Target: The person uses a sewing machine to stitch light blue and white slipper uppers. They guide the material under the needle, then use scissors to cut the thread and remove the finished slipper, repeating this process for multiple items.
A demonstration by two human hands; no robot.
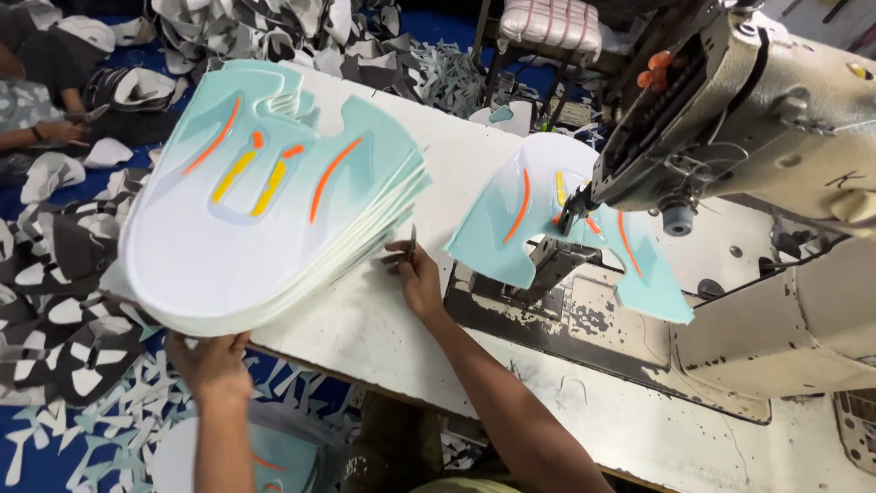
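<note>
A worn, cream-coloured sewing machine (776, 137) fills the right side, its head reaching over the white, chipped tabletop (383, 329). On the left, a thick stack of shoe-upper panels (265, 196), pale aqua fading to white with orange and yellow stripes, is lifted at a tilt above the tabletop's near left edge. The left hand (212, 363) grips the stack's near edge from below, fingers wrapped up under it. One single panel (534, 219) of the same kind lies under the machine's needle, well apart from the stack. The right hand (418, 274) rests on the tabletop between stack and machine, fingers pinched narrow on small metal snips (412, 242). Black-and-white cut pieces (55, 301) and offcuts litter the blue floor on the left, where another person's arm (36, 135) shows at the far edge.
</note>
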